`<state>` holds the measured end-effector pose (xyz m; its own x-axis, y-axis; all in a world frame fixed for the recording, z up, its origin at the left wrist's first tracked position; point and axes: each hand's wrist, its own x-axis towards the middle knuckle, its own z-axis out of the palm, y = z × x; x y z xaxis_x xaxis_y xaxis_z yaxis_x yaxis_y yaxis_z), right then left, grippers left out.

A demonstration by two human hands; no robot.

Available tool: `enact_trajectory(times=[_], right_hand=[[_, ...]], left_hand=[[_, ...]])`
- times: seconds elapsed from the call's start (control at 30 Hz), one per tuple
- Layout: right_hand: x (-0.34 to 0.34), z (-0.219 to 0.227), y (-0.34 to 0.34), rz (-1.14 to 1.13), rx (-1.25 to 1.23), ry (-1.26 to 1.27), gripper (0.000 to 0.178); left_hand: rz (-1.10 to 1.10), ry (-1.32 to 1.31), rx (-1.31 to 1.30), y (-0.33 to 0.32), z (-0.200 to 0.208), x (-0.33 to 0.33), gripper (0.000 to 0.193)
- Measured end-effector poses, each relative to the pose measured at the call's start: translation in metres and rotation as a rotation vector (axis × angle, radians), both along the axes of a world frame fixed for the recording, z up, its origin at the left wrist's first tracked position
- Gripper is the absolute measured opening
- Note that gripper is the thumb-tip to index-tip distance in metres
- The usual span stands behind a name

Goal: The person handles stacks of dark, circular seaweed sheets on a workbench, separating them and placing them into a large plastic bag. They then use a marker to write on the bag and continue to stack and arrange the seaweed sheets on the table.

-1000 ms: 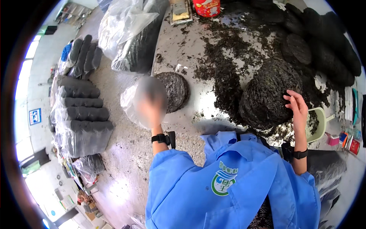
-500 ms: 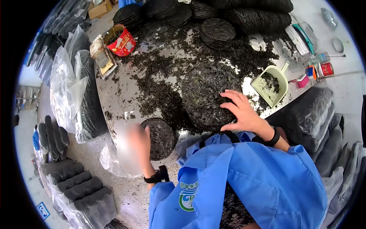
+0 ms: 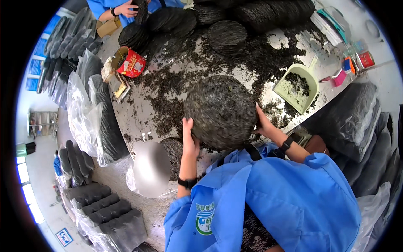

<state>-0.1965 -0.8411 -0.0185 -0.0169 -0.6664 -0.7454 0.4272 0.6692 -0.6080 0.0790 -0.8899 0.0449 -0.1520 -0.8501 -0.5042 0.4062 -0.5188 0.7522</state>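
Observation:
My left hand and my right hand grip opposite sides of a large round stack of dark dried seaweed. Its flat top looks slightly smeared by motion, and most of my fingertips are hidden at its sides. Close to my left wrist lies a smaller dark seaweed disc, partly covered by a blurred pale patch. Loose seaweed scraps are strewn over the pale table. To the right of my right hand, a light green dustpan holds more scraps.
Round seaweed stacks line the far side, where a co-worker's hand holds a dark disc. A red tub stands at left. Bagged dark rolls flank the table's left side; a bagged bundle lies right. A pink object sits far right.
My left hand has come from beside the smaller disc to the large stack's left side. My right hand has slid to its right side. The view has shifted, and a co-worker's hand now shows.

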Motion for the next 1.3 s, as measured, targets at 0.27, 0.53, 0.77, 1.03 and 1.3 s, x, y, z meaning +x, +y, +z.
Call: enact_trajectory(times=[0.27, 0.53, 0.77, 1.03, 1.3], right_hand=[[-0.023, -0.006, -0.055, 0.145, -0.210, 0.101, 0.083], [-0.020, 0.024, -0.047, 0.290, -0.575, 0.509, 0.058], [0.022, 0.141, 0.020, 0.909, -1.363, 1.315, 0.064], [0.026, 0.134, 0.024, 0.968, -1.228, 1.291, 0.053], [0.010, 0.167, 0.025, 0.276, -1.058, 1.169, 0.017]], left_hand=[[-0.088, -0.378, 0.030, 0.064, 0.026, -0.016, 0.084], [-0.080, -0.667, -0.366, 0.064, 0.038, -0.040, 0.075], [0.124, -0.292, -0.320, 0.062, 0.026, -0.035, 0.058], [0.184, -0.132, -0.017, 0.053, 0.021, -0.016, 0.038], [0.038, -0.549, -0.412, 0.057, 0.030, -0.020, 0.039]])
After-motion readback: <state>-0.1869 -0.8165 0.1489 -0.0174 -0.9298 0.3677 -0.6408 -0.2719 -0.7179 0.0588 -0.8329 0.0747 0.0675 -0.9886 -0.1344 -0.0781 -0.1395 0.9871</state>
